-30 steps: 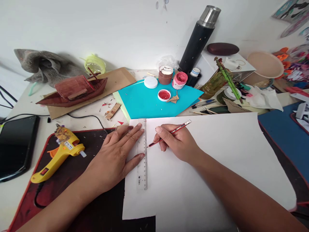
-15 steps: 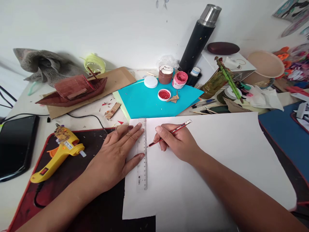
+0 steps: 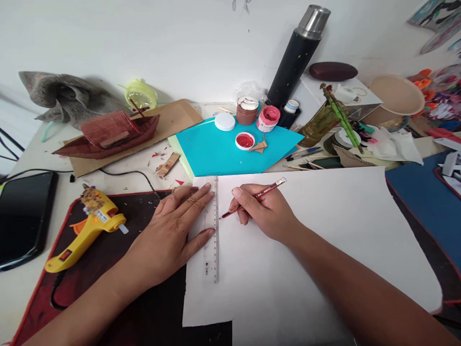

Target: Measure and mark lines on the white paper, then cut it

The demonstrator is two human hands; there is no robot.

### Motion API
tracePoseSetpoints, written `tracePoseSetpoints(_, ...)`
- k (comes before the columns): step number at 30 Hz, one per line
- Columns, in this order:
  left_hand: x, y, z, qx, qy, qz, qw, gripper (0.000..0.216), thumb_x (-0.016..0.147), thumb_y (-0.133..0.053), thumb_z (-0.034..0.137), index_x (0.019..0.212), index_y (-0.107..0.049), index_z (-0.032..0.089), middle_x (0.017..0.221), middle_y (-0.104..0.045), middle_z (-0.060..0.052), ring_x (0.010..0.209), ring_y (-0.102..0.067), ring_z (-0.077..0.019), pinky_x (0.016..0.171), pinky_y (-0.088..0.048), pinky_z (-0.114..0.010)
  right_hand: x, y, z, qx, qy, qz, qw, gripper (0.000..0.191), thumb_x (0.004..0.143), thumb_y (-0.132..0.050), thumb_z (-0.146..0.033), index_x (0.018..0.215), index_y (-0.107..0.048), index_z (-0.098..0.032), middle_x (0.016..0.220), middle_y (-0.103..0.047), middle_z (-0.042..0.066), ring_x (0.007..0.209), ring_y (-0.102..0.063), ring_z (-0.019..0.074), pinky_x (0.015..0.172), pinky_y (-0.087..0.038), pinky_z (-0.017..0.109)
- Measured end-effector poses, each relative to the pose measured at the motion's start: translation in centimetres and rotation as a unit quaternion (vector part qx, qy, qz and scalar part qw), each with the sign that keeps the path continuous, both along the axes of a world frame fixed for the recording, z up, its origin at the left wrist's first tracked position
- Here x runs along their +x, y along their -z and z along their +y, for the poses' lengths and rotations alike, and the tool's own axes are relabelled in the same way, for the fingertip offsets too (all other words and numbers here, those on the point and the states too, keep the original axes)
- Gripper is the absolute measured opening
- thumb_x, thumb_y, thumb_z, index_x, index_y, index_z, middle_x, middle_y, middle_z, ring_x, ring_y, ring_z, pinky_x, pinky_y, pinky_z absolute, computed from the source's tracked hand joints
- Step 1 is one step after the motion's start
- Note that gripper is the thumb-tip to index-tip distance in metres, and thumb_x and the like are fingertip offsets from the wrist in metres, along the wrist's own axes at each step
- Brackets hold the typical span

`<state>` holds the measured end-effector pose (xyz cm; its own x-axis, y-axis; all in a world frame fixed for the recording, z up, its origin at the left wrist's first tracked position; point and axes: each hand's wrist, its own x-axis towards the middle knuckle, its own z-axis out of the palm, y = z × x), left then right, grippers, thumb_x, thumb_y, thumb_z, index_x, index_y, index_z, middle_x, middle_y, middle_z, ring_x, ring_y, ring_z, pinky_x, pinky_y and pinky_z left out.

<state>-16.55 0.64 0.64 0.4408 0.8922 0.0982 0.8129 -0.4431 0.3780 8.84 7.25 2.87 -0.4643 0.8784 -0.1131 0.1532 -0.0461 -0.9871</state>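
We see the left hand spread flat, palm down, pressing a clear plastic ruler onto a large white paper sheet — the ruler runs lengthwise away from us, near the sheet's left edge. The right hand is closed around a red pencil, its tip touching the paper just beside the ruler's right edge. A yellow glue gun lies on the dark red-edged mat to the left.
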Motion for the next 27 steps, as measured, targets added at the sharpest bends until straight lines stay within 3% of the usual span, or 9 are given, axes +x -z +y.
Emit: tracePoseSetpoints(27, -0.09, -0.19, 0.18, 0.003, 0.006, -0.028, 1.000, 0.072, 0.109, -0.055, 0.053, 0.174, -0.031, 0.031, 0.175, -0.046, -0.004, 0.162, -0.037, -0.0351, 0.131, -0.038, -0.060, -0.04, 0.08, -0.01, 0.002, 0.000, 0.000, 1.000, 0.053, 0.107, -0.061, -0.064, 0.081, -0.075, -0.020, 0.059, -0.065, -0.001, 0.060, -0.061, 0.0165, 0.064, -0.049, 0.032)
